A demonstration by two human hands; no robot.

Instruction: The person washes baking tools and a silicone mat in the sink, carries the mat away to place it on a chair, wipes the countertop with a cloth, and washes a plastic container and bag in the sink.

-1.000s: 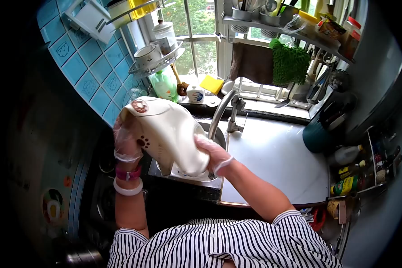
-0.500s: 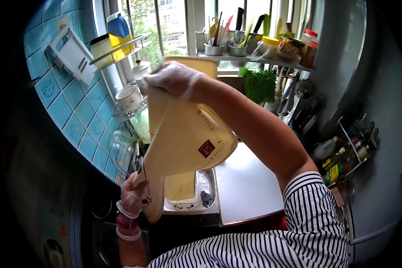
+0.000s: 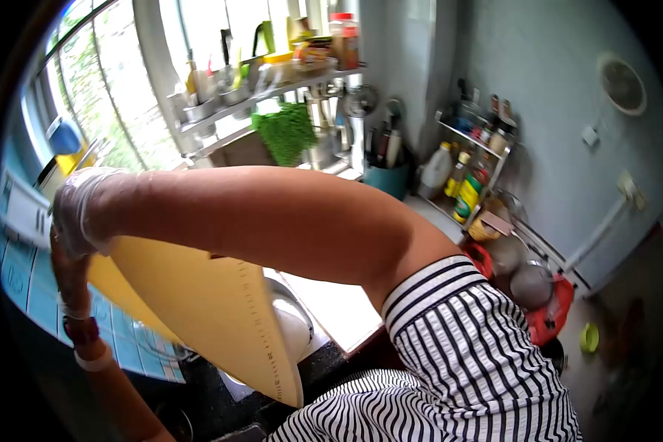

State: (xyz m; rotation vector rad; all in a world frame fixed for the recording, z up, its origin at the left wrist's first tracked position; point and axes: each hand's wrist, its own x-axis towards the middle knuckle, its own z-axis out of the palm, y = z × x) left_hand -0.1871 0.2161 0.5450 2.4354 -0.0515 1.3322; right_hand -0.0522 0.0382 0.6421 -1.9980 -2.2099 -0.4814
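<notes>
Both hands are at the far left, close together, in clear thin gloves. Wrapped over the upper left end of a cream board (image 3: 206, 317) is my right hand (image 3: 81, 210), its arm stretched across the view. Just below it, my left hand (image 3: 70, 276) points upward at the same end, its fingers mostly hidden behind the right hand. The board hangs tilted, its wide end low towards my body, with small print along that edge. A second, yellower cream piece (image 3: 136, 295) shows behind it. The hands are blurred.
A sink (image 3: 291, 317) and a white worktop (image 3: 331, 298) lie beyond the board. A window shelf (image 3: 272, 88) holds utensils and jars above a green plant (image 3: 283, 132). At right stand a bottle rack (image 3: 482, 140) and a red bag (image 3: 552, 313). Blue tiles (image 3: 18, 272) line the left.
My view has turned to the right. Both hands and the cream board have shifted left in view; the board's wide end has swung down towards my body, and the hands have come closer together.
</notes>
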